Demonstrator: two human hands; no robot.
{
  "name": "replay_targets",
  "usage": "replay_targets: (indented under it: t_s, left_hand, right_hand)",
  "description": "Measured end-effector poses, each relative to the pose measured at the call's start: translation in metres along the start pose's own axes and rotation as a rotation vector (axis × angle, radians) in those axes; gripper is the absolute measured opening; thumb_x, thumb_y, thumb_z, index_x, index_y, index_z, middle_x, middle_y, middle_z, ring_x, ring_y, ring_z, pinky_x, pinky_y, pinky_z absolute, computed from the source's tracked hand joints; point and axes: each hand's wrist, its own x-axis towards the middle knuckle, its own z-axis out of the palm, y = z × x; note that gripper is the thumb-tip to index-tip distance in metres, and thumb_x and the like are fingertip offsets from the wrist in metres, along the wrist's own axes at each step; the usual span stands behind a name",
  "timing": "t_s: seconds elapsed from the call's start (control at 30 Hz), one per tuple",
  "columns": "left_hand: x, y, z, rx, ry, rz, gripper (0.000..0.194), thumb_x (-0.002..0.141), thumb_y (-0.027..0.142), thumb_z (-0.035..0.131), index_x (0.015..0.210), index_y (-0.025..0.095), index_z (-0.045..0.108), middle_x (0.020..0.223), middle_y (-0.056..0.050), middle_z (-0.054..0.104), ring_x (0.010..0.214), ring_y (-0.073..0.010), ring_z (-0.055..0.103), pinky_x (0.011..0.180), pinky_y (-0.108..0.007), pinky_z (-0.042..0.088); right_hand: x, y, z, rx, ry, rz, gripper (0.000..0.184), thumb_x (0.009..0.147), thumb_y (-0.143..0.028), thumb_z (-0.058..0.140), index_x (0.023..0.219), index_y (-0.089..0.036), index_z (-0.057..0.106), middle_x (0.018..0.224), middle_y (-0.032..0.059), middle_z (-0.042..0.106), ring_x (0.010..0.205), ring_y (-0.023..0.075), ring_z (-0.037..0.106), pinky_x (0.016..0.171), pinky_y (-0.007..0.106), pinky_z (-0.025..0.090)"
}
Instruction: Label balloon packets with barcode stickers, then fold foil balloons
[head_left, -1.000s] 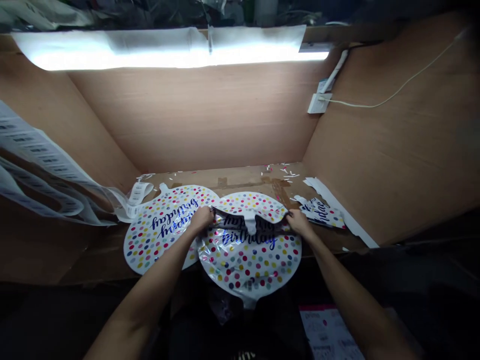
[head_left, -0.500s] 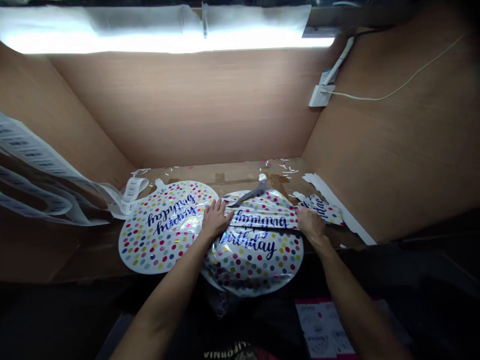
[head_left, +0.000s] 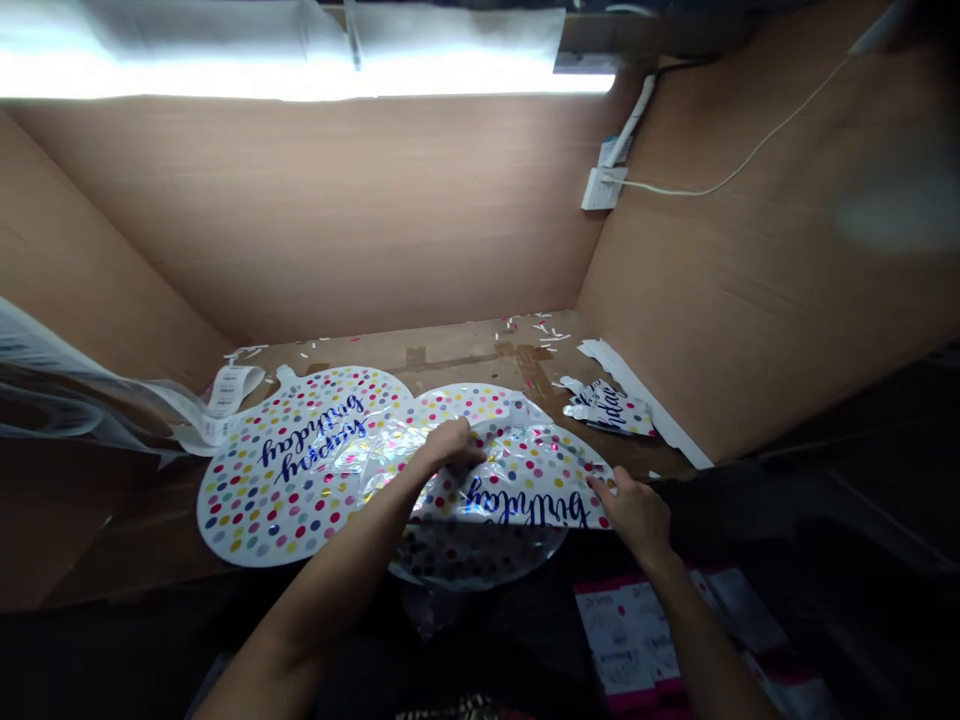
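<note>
Foil balloon (head_left: 517, 470), polka-dotted, folded over itself on a cardboard-covered table (head_left: 450, 345), "birthday" legible along the fold, partly hidden under both hands. Second balloon (head_left: 292, 470) adjoins, reading "happy birthday" upside down. Left hand (head_left: 450, 445) and right hand (head_left: 637, 517) rest on the foil, fingers (head_left: 606, 488) bent; grip cannot be told. Foil scrap (head_left: 607, 408) at right; barcode label strip (head_left: 232, 390) at left.

A foil balloon (head_left: 296, 470) lies on a workbench (head_left: 457, 348), touching a second foil balloon (head_left: 525, 465) on its right. Around them: a foil scrap (head_left: 607, 408) at 2 o'clock, a barcode strip (head_left: 232, 392) at 10 o'clock, a wall socket (head_left: 602, 188) at 1 o'clock, printed cards (head_left: 619, 640) at 5 o'clock, below the bench.
</note>
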Motion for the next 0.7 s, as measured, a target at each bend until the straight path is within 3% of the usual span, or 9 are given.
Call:
replay_targets:
  t_s: [0.07, 0.13, 0.23, 0.3, 0.37, 0.43, 0.5, 0.6, 0.7]
  left_hand:
    - [-0.004, 0.006, -0.001, -0.011, -0.010, 0.062, 0.038, 0.062, 0.041, 0.087, 0.086, 0.016, 0.071, 0.079, -0.010, 0.075, 0.074, -0.0280, 0.071, 0.062, -0.029, 0.048]
    - [-0.015, 0.008, -0.006, -0.026, 0.018, 0.162, 0.020, 0.070, 0.033, 0.080, 0.078, 0.018, 0.070, 0.075, -0.005, 0.073, 0.073, -0.0235, 0.070, 0.062, -0.026, 0.048]
    - [-0.044, 0.007, -0.026, -0.025, 0.151, 0.355, 0.006, 0.085, 0.022, 0.065, 0.080, 0.019, 0.067, 0.088, -0.005, 0.073, 0.085, -0.0206, 0.068, 0.076, -0.028, 0.050]
    - [-0.070, 0.000, -0.043, 0.036, 0.361, 0.623, 0.012, 0.090, 0.016, 0.058, 0.081, 0.019, 0.064, 0.095, -0.007, 0.073, 0.090, -0.0197, 0.067, 0.084, -0.031, 0.049]
    - [-0.097, -0.014, -0.055, 0.126, 0.597, 0.943, 0.013, 0.094, 0.013, 0.056, 0.085, 0.020, 0.061, 0.101, -0.008, 0.073, 0.094, -0.0203, 0.067, 0.086, -0.035, 0.050]
    - [-0.121, -0.033, -0.054, 0.193, 0.732, 1.141, 0.011, 0.096, 0.012, 0.058, 0.090, 0.021, 0.060, 0.108, -0.009, 0.074, 0.102, -0.0222, 0.068, 0.087, -0.038, 0.050]
    - [-0.139, -0.056, -0.036, 0.232, 0.737, 1.173, 0.012, 0.096, 0.010, 0.058, 0.093, 0.022, 0.059, 0.112, -0.009, 0.074, 0.109, -0.0243, 0.067, 0.088, -0.040, 0.051]
    - [-0.153, -0.093, 0.013, 0.263, 0.621, 1.018, 0.012, 0.098, 0.009, 0.055, 0.097, 0.020, 0.060, 0.113, -0.010, 0.074, 0.110, -0.0247, 0.067, 0.091, -0.040, 0.052]
    - [-0.154, -0.119, 0.053, 0.190, 0.474, 0.838, 0.015, 0.100, 0.012, 0.050, 0.101, 0.020, 0.062, 0.116, -0.010, 0.074, 0.110, -0.0239, 0.067, 0.093, -0.038, 0.051]
  right_hand:
    - [0.008, -0.002, -0.001, 0.029, 0.112, -0.071, 0.046, 0.099, -0.059, 0.056, 0.114, -0.017, 0.065, 0.103, 0.0169, 0.074, 0.097, 0.0341, 0.071, 0.082, 0.041, 0.051]
    - [0.021, -0.006, -0.011, 0.079, 0.259, -0.189, 0.058, 0.095, -0.059, 0.062, 0.132, -0.014, 0.058, 0.123, 0.0210, 0.069, 0.115, 0.0384, 0.065, 0.094, 0.049, 0.050]
    - [0.043, -0.016, -0.052, 0.206, 0.417, -0.412, 0.085, 0.091, -0.061, 0.066, 0.156, -0.016, 0.035, 0.152, 0.0229, 0.051, 0.140, 0.0405, 0.048, 0.112, 0.058, 0.040]
    - [0.052, -0.028, -0.091, 0.300, 0.476, -0.576, 0.093, 0.091, -0.061, 0.069, 0.161, -0.018, 0.025, 0.161, 0.0214, 0.040, 0.149, 0.0391, 0.039, 0.122, 0.059, 0.029]
    - [0.051, -0.042, -0.124, 0.350, 0.446, -0.796, 0.082, 0.094, -0.053, 0.069, 0.158, -0.019, 0.032, 0.160, 0.0193, 0.043, 0.150, 0.0367, 0.039, 0.126, 0.058, 0.023]
    - [0.038, -0.057, -0.135, 0.342, 0.368, -1.039, 0.048, 0.100, -0.036, 0.064, 0.144, -0.022, 0.051, 0.150, 0.0149, 0.057, 0.143, 0.0323, 0.049, 0.126, 0.057, 0.024]
    - [0.019, -0.069, -0.116, 0.313, 0.328, -1.211, 0.023, 0.101, -0.017, 0.057, 0.122, -0.022, 0.065, 0.136, 0.0110, 0.069, 0.134, 0.0283, 0.059, 0.123, 0.056, 0.030]
    - [-0.009, -0.075, -0.051, 0.322, 0.358, -1.279, 0.019, 0.099, -0.008, 0.054, 0.104, -0.019, 0.069, 0.125, 0.0119, 0.074, 0.123, 0.0284, 0.066, 0.111, 0.053, 0.043]
    - [-0.019, -0.070, 0.007, 0.391, 0.300, -1.259, 0.019, 0.097, -0.010, 0.054, 0.103, -0.018, 0.070, 0.123, 0.0137, 0.074, 0.122, 0.0305, 0.065, 0.102, 0.050, 0.049]
